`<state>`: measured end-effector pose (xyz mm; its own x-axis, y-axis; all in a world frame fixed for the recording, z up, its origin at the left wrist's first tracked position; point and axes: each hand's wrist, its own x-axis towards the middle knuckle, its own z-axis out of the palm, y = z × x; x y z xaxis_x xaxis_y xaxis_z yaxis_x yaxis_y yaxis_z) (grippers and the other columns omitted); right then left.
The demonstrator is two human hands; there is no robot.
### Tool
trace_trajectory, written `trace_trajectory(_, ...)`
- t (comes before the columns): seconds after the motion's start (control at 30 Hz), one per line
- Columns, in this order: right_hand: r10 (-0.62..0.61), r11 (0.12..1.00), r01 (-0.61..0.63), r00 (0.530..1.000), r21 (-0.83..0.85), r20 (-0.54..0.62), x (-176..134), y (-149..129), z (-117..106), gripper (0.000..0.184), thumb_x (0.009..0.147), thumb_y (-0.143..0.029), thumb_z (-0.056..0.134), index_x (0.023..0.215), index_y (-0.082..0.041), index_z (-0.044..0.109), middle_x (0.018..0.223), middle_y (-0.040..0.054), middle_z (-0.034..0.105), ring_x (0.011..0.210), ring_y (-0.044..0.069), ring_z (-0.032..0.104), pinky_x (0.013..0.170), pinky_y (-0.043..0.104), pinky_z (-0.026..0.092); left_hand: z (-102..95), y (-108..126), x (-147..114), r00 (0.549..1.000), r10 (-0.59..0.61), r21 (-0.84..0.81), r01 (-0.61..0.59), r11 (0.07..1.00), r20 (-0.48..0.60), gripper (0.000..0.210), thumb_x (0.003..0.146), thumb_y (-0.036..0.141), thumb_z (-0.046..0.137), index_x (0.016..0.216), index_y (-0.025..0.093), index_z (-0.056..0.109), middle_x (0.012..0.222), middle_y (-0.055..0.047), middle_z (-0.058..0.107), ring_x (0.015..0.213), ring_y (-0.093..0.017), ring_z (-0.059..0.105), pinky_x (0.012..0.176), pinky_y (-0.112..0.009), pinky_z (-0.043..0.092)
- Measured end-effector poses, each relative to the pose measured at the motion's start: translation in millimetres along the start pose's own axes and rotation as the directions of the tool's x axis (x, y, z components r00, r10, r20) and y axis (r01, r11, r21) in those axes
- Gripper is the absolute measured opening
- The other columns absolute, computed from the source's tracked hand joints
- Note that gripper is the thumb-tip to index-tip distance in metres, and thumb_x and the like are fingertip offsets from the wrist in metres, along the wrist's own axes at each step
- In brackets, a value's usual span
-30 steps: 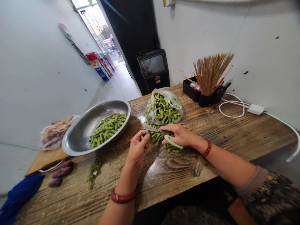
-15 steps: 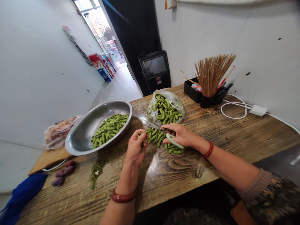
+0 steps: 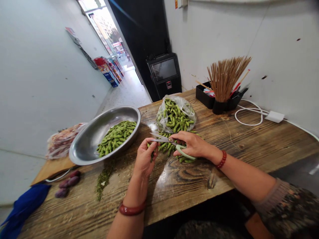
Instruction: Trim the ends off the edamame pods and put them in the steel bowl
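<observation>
My left hand (image 3: 145, 156) is closed on an edamame pod (image 3: 152, 156), mostly covered by the fingers. In my right hand (image 3: 190, 144) is a pair of scissors (image 3: 183, 152) with pale green handles. The scissor blades are parted, and the lower one reaches the fingertips of my left hand. Behind and beneath the scissors lies a heap of edamame pods (image 3: 164, 146) on the table, spilling from a clear plastic bag (image 3: 161, 116) full of pods. Left of my hands, a steel basin (image 3: 86, 146) stands tilted with many pods (image 3: 117, 136) inside.
Small green trimmings (image 3: 102, 181) lie on the wooden table (image 3: 174, 202) beside the basin. Several purple-red oval items (image 3: 72, 181) and a blue cloth (image 3: 30, 202) are at the left. A bagged item (image 3: 62, 141) rests behind them. A black holder (image 3: 205, 98) with sticks (image 3: 221, 79) and a white cable (image 3: 245, 124) are at the right.
The scissor blades have spread apart and shifted left, onto the fingertips of my left hand. My left hand stays almost in place, still holding the pod.
</observation>
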<state>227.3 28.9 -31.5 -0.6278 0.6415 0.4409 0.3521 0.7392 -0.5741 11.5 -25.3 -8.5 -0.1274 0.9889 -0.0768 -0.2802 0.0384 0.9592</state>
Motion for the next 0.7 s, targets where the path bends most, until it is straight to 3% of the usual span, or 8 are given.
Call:
trace_trajectory(0.33,-0.015,0.998,0.016,1.000,0.059,-0.019,0.8,1.8,0.0,0.058,0.073,-0.044,0.075,0.122,-0.016,0.059,0.091,0.0060,0.064,0.076,0.016,0.058,0.070,0.027,0.048,-0.3,1.0,-1.5,1.000,-0.010,0.007,0.010,1.000,-0.004,0.026,0.072,0.027,0.074,0.084,0.017,0.053,0.066,0.003,0.058,0.045,-0.003,0.040,0.039,-0.012,0.023)
trace_trajectory(0.7,-0.004,0.998,0.007,0.999,0.063,-0.049,2.4,5.8,4.1,0.048,0.075,-0.041,0.074,0.116,-0.018,0.064,0.087,0.0053,0.066,0.072,0.015,0.059,0.068,0.025,0.047,4.0,4.3,0.9,0.996,-0.068,-0.188,0.077,0.979,0.054,0.022,0.074,0.023,0.071,0.076,0.016,0.050,0.067,0.003,0.053,0.044,-0.002,0.037,0.035,-0.011,0.025)
